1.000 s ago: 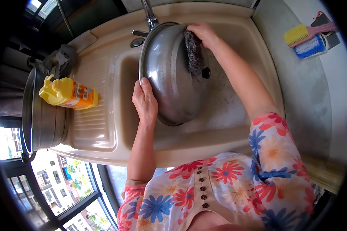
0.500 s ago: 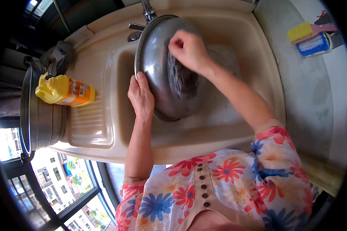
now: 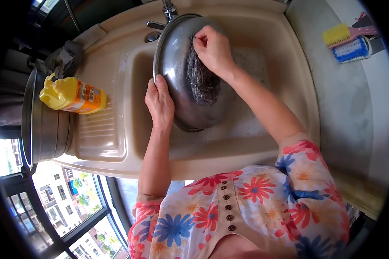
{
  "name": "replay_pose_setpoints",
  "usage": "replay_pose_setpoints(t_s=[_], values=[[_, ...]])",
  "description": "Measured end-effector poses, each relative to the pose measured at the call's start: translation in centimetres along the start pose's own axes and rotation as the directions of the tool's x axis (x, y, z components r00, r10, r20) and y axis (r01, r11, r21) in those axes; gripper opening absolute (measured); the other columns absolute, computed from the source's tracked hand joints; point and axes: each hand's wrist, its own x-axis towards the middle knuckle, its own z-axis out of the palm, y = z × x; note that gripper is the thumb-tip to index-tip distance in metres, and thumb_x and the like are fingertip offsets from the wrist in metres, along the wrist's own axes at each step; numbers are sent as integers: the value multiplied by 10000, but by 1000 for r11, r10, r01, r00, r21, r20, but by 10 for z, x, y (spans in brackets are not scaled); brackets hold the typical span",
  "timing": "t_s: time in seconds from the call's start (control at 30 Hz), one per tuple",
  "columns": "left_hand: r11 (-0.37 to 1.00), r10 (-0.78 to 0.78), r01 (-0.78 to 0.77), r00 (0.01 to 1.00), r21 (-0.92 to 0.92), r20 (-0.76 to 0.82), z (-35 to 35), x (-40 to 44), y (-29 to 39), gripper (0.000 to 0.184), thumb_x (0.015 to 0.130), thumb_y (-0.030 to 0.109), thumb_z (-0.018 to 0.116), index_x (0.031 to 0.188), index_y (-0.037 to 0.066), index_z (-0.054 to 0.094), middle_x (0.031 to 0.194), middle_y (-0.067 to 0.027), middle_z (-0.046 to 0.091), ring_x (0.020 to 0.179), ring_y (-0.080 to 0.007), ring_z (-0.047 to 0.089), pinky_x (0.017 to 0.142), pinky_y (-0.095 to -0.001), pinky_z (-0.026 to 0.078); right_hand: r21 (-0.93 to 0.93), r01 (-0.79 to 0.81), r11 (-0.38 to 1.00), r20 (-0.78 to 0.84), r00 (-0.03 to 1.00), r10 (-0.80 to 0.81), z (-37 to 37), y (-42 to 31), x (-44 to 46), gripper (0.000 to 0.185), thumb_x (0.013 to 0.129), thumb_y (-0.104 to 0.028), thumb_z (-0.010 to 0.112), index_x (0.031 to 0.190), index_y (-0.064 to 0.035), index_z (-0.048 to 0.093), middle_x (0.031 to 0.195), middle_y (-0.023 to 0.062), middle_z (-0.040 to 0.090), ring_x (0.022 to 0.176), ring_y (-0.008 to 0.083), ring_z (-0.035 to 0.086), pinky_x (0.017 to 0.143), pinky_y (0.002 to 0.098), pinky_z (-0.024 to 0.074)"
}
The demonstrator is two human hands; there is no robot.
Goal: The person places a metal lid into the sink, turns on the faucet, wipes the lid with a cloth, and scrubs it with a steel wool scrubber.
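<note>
A round, shiny metal basin [image 3: 173,56] stands tilted in the beige sink [image 3: 294,103], its outer side facing up and right. My left hand [image 3: 161,103] grips its rim at the lower left, with the thumb on the outside and the fingers hidden behind. A tangled steel wool scrubber [image 3: 203,84] hangs from my right hand [image 3: 215,49] and lies along the basin's curved side. The fingers of that hand are closed on the scrubber's upper end.
A tap [image 3: 170,12] rises behind the basin. On the ribbed drainboard [image 3: 101,138] to the left is a yellow bottle with an orange label [image 3: 86,98], beside a large metal pot [image 3: 52,138]. A yellow brush [image 3: 337,35] and a blue-and-white brush [image 3: 352,50] are at the right.
My right hand has shifted slightly right and up, and the steel wool looks less blurred. The basin has moved a little upward in view, with my left hand still on its rim.
</note>
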Motion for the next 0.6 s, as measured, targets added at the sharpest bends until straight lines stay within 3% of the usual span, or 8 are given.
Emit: replay_pose_setpoints(t_s=[0.07,0.2,0.27,0.33,0.47,0.53,0.57,0.6], values=[[1000,3,-3,1000,-10,-3,0,1,-2,421,961,341,394,741,-15,437,594,-77,413,603,-124,357,557,-300,381,35,13,999,42,999,-14,-4,-15,-27,76,764,-91,590,779,-46,531,642,128,601,594,313,602,538,385,471],[1000,-11,12,1000,-25,25,-1,-1,-2,418,963,358,395,755,8,487,646,29,388,639,-69,332,563,-243,328,31,23,999,84,996,-26,-6,-20,-43,80,776,-104,589,792,-66,520,638,117,592,601,315,599,542,390,470],[999,-35,35,999,-16,31,-2,-5,3,418,961,359,398,742,11,473,640,25,381,636,-71,331,560,-247,328,-20,9,1000,-43,999,-10,1,-4,-7,57,763,-87,585,767,-44,547,654,146,597,609,340,596,545,403,469],[999,-30,30,999,-13,24,0,-4,5,419,960,361,400,731,15,461,635,22,373,632,-74,329,556,-249,326,-104,-10,995,-11,1000,9,0,-3,2,57,779,-69,595,814,-29,575,672,147,609,608,259,619,555,327,478],[1000,-31,31,1000,-6,-2,2,-1,1,412,957,341,412,730,-2,437,606,-36,389,610,-105,342,552,-276,358,17,147,989,50,988,-147,-7,-24,-65,76,766,-43,603,774,-22,530,620,125,596,569,269,617,520,325,470],[1000,-29,29,1000,5,-7,-1,-1,2,406,957,327,417,733,-12,431,592,-63,401,599,-120,351,551,-289,375,48,115,992,71,990,-118,-6,-18,-56,64,760,-75,588,763,-85,524,636,71,596,566,282,591,522,383,452],[1000,-21,21,1000,6,-5,-1,-1,3,404,958,323,416,734,-13,433,591,-63,401,596,-121,351,549,-290,374,-32,139,990,44,989,-138,-4,-15,-45,66,763,-77,588,769,-71,523,642,87,596,582,294,594,529,384,461],[1000,-11,11,1000,2,0,1,-2,5,402,958,320,416,735,-14,435,589,-63,401,594,-122,352,547,-291,374,2,77,997,17,997,-77,-4,-16,-30,63,761,-75,588,764,-58,527,638,104,595,596,314,592,536,393,464]])
